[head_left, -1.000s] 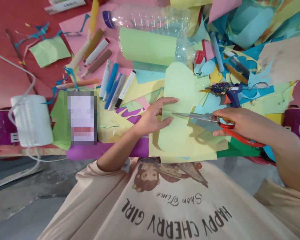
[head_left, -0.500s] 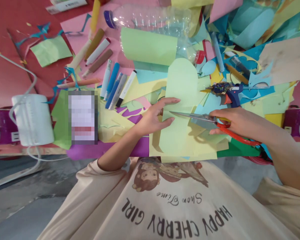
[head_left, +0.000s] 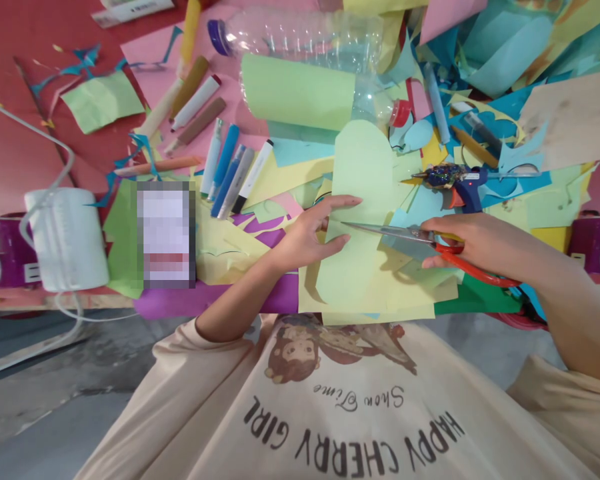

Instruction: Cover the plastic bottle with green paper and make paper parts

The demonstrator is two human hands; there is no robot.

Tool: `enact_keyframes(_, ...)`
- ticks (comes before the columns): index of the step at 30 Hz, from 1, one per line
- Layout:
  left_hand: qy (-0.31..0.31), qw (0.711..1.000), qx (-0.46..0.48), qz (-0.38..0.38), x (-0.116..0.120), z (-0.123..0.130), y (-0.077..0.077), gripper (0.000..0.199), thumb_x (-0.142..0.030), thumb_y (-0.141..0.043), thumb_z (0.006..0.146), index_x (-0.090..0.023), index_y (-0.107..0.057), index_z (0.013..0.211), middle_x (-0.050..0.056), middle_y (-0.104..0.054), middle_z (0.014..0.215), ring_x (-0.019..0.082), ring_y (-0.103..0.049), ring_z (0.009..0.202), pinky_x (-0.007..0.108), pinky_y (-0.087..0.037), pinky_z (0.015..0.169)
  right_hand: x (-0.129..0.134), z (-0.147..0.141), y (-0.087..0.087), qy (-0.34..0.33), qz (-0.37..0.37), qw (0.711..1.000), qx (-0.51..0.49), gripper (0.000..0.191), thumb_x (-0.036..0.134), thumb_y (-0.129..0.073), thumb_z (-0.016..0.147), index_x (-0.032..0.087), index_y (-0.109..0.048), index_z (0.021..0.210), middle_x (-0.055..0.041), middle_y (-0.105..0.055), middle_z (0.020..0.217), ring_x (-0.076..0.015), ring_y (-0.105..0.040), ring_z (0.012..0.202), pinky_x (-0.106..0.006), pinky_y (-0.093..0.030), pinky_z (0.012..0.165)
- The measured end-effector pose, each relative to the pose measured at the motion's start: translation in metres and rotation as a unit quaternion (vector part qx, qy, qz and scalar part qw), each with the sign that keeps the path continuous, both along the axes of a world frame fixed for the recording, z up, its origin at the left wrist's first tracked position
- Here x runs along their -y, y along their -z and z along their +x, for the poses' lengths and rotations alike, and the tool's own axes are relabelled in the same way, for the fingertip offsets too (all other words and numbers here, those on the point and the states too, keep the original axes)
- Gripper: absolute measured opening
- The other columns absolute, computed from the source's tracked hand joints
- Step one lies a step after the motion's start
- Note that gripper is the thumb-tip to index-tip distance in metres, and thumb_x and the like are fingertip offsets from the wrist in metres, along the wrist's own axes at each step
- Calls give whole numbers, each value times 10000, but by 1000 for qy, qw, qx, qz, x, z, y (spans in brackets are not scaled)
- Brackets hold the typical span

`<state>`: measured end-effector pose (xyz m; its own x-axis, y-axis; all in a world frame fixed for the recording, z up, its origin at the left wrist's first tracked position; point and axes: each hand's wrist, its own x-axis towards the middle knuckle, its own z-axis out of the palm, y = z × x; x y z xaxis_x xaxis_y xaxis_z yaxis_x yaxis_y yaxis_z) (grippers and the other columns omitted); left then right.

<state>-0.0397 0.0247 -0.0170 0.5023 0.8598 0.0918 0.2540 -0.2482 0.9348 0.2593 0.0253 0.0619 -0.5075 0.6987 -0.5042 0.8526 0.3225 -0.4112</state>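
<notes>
fingers of the left hand lie spread over the pale green paper at centre; those of the right hand grip the scissors. its top is already rounded; whether the middle is cut through cannot be told.

We look out through a single camera worn on the head, facing forward and steeply down. It sits above the beige shirt, whose print reads upside down along the near side. Our view is close and wide: both forearms enter from the near side, with the left hand and the right hand, holding scissors, around the middle. Beyond, we take in the red tabletop out to a clear bottle on the far side, and grey floor at near left.
</notes>
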Motion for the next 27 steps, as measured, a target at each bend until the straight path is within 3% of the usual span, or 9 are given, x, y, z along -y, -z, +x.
enact_keyframes(11, -6, 1000, -10, -12, 0, -2, 1, 503, -235, -574, 810, -231, -512, 1310, 77, -569, 1360, 224, -586, 1204, 220, -520, 631, -1, 0, -1, -7, -28, 999, 43, 563, 712, -523, 796, 256, -590, 1119, -92, -700, 1041, -271, -665, 830, -328, -460, 626)
enact_keyframes(20, -2, 1000, -20, 3, 0, 1, -2, 504, -214, -584, 802, -217, -525, 1303, 84, -588, 1347, 215, -606, 1177, 208, -505, 606, 1, -9, 0, 1, -21, 999, 36, 549, 673, -523, 815, 246, -593, 1153, -82, -682, 931, -253, -642, 773, -322, -445, 599)
enact_keyframes(27, 3, 1000, 1, 16, 0, 2, -2, 492, -179, -580, 806, -215, -527, 1294, 74, -596, 1343, 209, -581, 1226, 226, -533, 696, -4, -18, 1, -11, -36, 999, 37, 531, 697, -525, 802, 237, -600, 1056, -65, -694, 831, -222, -649, 695, -272, -411, 537)
